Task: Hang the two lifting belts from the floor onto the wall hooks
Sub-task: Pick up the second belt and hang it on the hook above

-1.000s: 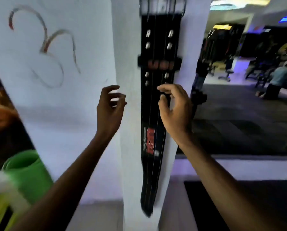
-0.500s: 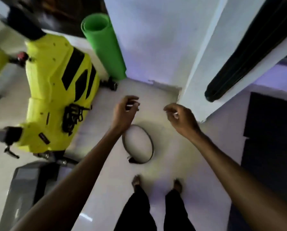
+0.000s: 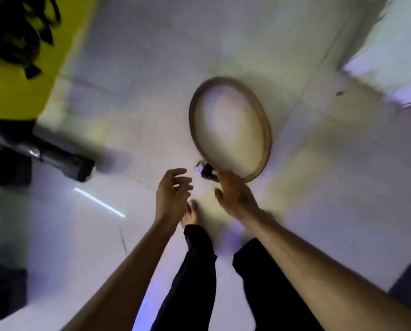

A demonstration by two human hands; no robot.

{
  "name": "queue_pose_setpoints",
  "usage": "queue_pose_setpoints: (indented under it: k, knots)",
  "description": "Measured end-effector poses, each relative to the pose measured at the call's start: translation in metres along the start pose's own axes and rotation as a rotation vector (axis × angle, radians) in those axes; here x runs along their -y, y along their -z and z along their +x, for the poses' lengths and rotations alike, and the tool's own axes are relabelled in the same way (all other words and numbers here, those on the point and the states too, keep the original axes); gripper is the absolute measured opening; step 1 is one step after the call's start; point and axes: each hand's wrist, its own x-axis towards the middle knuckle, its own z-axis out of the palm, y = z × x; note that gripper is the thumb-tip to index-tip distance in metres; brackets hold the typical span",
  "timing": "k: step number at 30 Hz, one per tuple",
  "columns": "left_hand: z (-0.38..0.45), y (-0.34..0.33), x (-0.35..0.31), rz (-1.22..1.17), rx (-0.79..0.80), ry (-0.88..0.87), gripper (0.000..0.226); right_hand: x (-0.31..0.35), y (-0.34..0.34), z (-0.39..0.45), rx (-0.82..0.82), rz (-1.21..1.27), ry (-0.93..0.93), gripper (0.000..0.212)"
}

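Head view, looking steeply down: we see both our bare forearms reaching toward the pale tiled floor (image 3: 319, 187). Our left hand (image 3: 173, 195), just left of centre, is loosely open with the fingers curled and apart, holding nothing. Our right hand (image 3: 235, 194) is spread wide, its fingertips at the lower edge of the tan leather lifting belt (image 3: 264, 130), which lies coiled in an oval loop on the floor at centre right. Whether the fingers actually press the belt or only hover against it we cannot tell, since motion blur smears that spot. A dark metal buckle (image 3: 205, 172) sits at the loop's lower left end, between our two hands, too blurred to read clearly. Our black trouser legs (image 3: 195, 271) and one bare foot (image 3: 191, 215) show at lower centre. A yellow machine body (image 3: 15, 91) is cut off at the upper left, and a grey metal bar (image 3: 63, 161) below it is hard to make out.
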Motion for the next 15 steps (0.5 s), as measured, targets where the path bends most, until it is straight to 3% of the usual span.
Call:
queue_pose_setpoints:
  k: [4, 8, 11, 15]
  knots:
    - [0.086, -0.02, 0.082, 0.029, 0.06, 0.069, 0.035, -0.039, -0.089, 0.072, 0.035, -0.083, 0.035, 0.06]
    - [0.128, -0.031, 0.122, 0.015, -0.024, 0.126, 0.028, -0.056, -0.133, 0.108, -0.021, -0.305, 0.051, 0.05]
    - [0.129, -0.033, 0.133, 0.064, 0.034, 0.148, 0.035, -0.06, -0.142, 0.116, -0.088, -0.31, 0.033, 0.034]
    - [0.113, -0.022, 0.125, 0.072, 0.067, 0.206, 0.036, -0.052, -0.115, 0.094, -0.095, -0.209, 0.029, 0.034]
